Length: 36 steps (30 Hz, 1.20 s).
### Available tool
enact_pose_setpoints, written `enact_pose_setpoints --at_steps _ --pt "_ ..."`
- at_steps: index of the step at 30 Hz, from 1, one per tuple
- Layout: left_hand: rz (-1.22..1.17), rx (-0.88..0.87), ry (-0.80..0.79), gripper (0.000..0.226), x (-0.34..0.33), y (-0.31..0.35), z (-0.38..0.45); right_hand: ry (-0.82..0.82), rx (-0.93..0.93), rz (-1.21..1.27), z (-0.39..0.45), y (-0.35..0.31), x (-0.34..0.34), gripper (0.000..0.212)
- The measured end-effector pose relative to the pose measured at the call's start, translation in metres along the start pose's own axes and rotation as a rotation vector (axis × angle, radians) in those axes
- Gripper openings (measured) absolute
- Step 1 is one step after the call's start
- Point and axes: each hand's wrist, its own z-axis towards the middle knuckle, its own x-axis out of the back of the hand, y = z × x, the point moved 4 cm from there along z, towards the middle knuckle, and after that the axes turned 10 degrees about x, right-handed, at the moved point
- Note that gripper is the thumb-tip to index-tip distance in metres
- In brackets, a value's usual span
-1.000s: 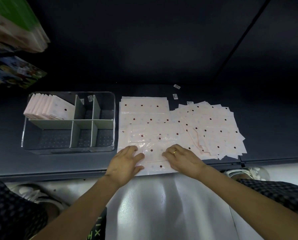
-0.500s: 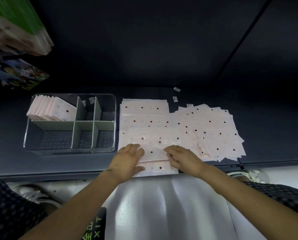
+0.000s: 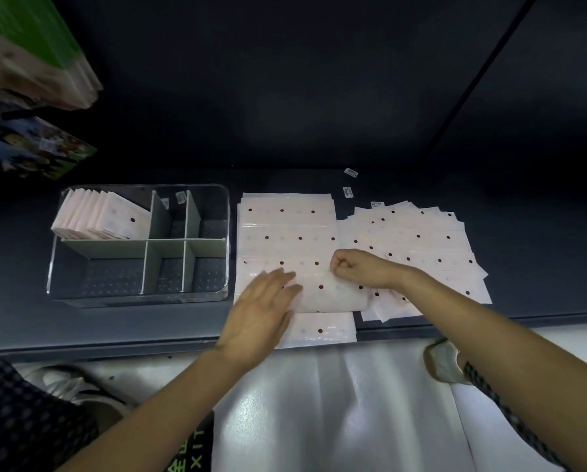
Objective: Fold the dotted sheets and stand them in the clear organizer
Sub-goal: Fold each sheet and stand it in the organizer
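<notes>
The left hand (image 3: 261,311) lies flat, fingers straight, pressing on the top sheet (image 3: 333,294). The right hand (image 3: 357,269) is curled tight and pinches that sheet's far edge — the sheet is bent over near the bench (image 3: 29,321) front. More sheets (image 3: 285,226) lie under it, and a loose pile (image 3: 421,240) sits to the right. Left of them stands the organizer (image 3: 224,240) — folded sheets (image 3: 104,216) stand in its far left part.

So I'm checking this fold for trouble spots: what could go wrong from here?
The right hand pinches only one edge of the sheet being folded, so the fold could come out crooked. The left hand rests flat on the stack beneath; a slip might drag those sheets. The stack's near edge overhangs the shelf and could slide off.
</notes>
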Motion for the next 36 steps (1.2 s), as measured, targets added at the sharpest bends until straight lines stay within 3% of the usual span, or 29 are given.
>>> enact_pose_setpoints --at_steps 4,6,10,12,16,20,24,28,32,36 --pt "0.153 0.023 -0.333 0.064 -0.044 0.001 -0.012 0.018 -0.072 -0.057 0.015 0.014 0.002 0.017" --pt "0.209 0.048 -0.42 0.069 -0.059 -0.005 -0.013 0.051 -0.084 -0.122 0.017 0.018 0.0 0.019" --pt "0.254 0.082 -0.498 0.068 -0.072 -0.011 -0.016 0.369 0.125 -0.385 0.005 0.006 -0.009 0.017" --pt "0.288 0.083 -0.52 0.067 -0.076 -0.01 -0.018 0.441 0.242 -0.416 -0.006 -0.004 -0.029 0.024" --pt "0.316 0.087 -0.553 0.068 -0.079 -0.008 -0.019 0.256 0.371 -0.432 -0.016 -0.017 -0.092 0.045" --pt "0.324 0.072 -0.539 0.068 -0.079 -0.009 -0.02 0.247 0.324 -0.403 -0.021 -0.005 -0.111 0.056" --pt "0.294 0.063 -0.524 0.065 -0.07 -0.021 -0.025 0.35 0.164 -0.351 -0.035 0.024 -0.09 0.058" --pt "0.278 0.085 -0.499 0.065 -0.058 -0.038 -0.033 0.372 0.12 -0.339 -0.049 0.043 -0.076 0.057" --pt "0.265 0.12 -0.495 0.065 -0.052 -0.044 -0.035 0.345 0.186 -0.44 -0.055 0.049 -0.065 0.057" --pt "0.235 0.164 -0.497 0.064 -0.05 -0.041 -0.033 0.353 0.333 -0.664 -0.057 0.043 -0.054 0.037"
